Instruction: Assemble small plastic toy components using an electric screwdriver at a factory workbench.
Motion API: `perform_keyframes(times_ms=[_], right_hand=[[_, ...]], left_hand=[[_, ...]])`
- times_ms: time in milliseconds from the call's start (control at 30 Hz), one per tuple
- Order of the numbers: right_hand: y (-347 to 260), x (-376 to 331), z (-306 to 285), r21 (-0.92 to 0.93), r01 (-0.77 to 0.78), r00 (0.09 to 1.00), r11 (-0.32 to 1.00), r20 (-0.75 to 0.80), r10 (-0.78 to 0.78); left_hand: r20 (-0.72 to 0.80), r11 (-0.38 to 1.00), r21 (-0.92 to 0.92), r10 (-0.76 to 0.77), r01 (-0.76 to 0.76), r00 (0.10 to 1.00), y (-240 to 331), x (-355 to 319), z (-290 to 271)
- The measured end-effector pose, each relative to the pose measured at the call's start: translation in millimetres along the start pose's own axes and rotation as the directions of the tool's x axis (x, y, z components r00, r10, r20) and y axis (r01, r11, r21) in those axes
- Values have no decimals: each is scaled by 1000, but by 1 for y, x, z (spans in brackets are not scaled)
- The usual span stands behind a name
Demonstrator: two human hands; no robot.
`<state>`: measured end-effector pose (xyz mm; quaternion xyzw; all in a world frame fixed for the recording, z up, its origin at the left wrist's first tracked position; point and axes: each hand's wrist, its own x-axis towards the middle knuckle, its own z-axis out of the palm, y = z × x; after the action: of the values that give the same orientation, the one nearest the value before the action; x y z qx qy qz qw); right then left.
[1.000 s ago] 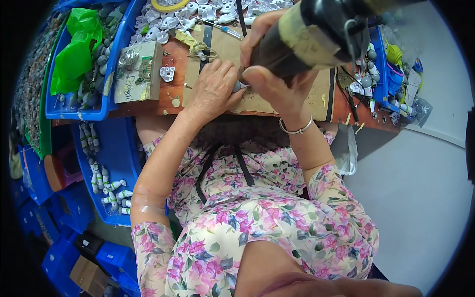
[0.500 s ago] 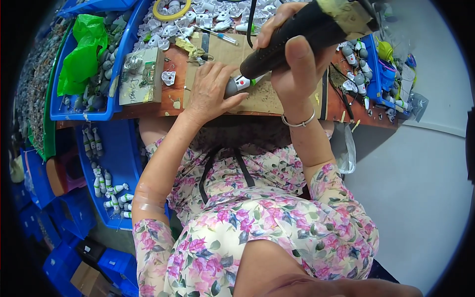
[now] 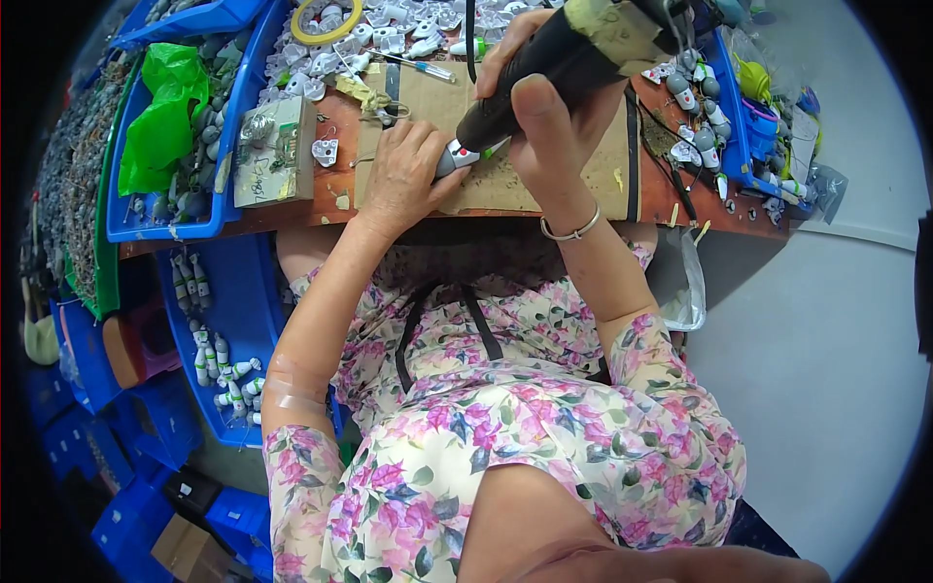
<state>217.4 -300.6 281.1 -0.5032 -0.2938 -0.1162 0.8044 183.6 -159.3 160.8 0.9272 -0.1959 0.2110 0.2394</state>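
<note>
A small grey and white plastic device (image 3: pixel 454 157) with a red dot lies on a cardboard sheet (image 3: pixel 505 197) at the table's near edge. The fingers and thumb of my left hand (image 3: pixel 403 170) close around its grey end. My right hand (image 3: pixel 559 126) grips a thick black electric screwdriver (image 3: pixel 535 78), tilted, with yellowed tape round its upper end. The tapered nose of the screwdriver is at the white part of the device; whether its bit touches a screw is hidden. A blue and clear pen-like tool (image 3: pixel 428 71) lies just beyond my hands.
White plastic shells (image 3: pixel 389 34) pile up at the back beside a yellow tape roll (image 3: pixel 326 21). Blue bins (image 3: pixel 170 231) with grey parts flank the table. A boxy block (image 3: pixel 275 160) stands left. Finished-looking devices (image 3: pixel 204 355) lie in a lower blue tray (image 3: pixel 238 301).
The screwdriver and my right hand have moved left, and its nose now meets the device. My left hand and the device have shifted slightly left.
</note>
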Motion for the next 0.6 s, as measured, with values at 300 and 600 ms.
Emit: perform_keyframes(times_ms=[300,600], right_hand=[[27,-8,-14,-4,-17,995,1000,97,17],[44,-1,-15,-143,254,947,957,237,-216]], left_hand=[[11,1000,-25,-7,7,1000,0,0,1],[-10,1000,-15,14,-14,1000,-1,-3,0]])
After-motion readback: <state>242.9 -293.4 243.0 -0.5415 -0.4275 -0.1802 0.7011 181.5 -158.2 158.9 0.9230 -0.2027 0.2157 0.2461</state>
